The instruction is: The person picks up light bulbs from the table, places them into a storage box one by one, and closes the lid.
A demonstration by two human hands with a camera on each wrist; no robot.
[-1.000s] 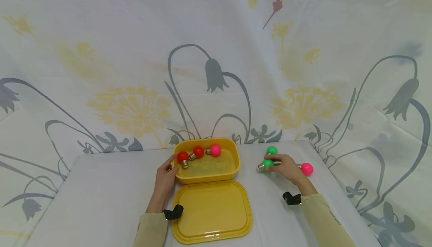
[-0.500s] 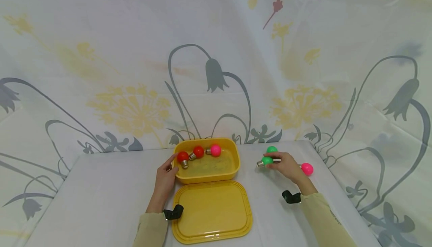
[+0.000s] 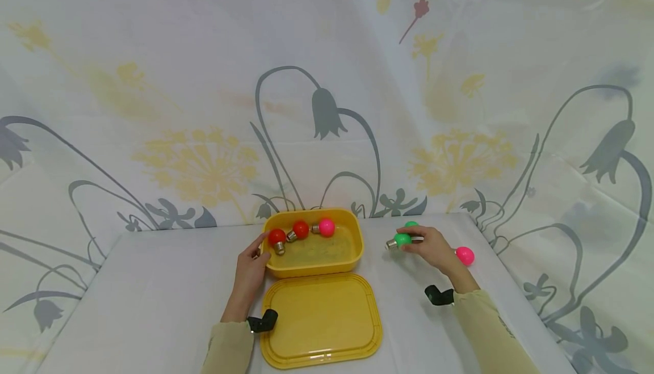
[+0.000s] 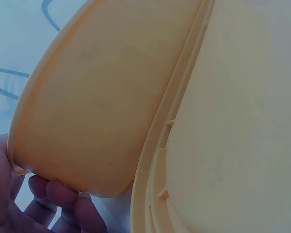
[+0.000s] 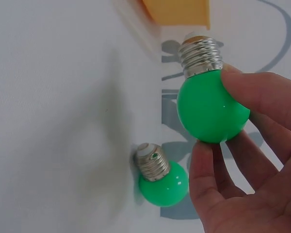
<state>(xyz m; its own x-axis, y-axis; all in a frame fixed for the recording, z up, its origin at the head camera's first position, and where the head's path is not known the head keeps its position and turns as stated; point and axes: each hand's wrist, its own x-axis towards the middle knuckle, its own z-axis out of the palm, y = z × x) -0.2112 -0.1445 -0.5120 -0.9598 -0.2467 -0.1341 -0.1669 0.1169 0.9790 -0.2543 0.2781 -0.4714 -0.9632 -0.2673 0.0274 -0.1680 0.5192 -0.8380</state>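
Observation:
My right hand point(image 3: 436, 252) pinches a green light bulb point(image 3: 402, 239) by its round globe, off the table. In the right wrist view, thumb and fingertips press that bulb point(image 5: 211, 109), its screw base pointing away from the palm. A second green bulb point(image 5: 165, 187) lies on the table below it, largely hidden by the hand in the head view. My left hand point(image 3: 250, 274) grips the left end of a yellow plastic box point(image 3: 313, 273). Inside the box lie two red bulbs point(image 3: 277, 237) and a pink bulb point(image 3: 327, 227). The left wrist view shows curled fingers at the box wall point(image 4: 87, 111).
A flat yellow lid point(image 3: 322, 323) lies in front of the box on the white table point(image 3: 168, 289). Another pink bulb point(image 3: 465, 256) rests to the right, beside my right wrist. A flower-patterned curtain point(image 3: 204, 79) hangs behind the table.
My right hand has lifted the green bulb and shifted it slightly left and away from me, covering more of the second green bulb. The left hand and the box stay put.

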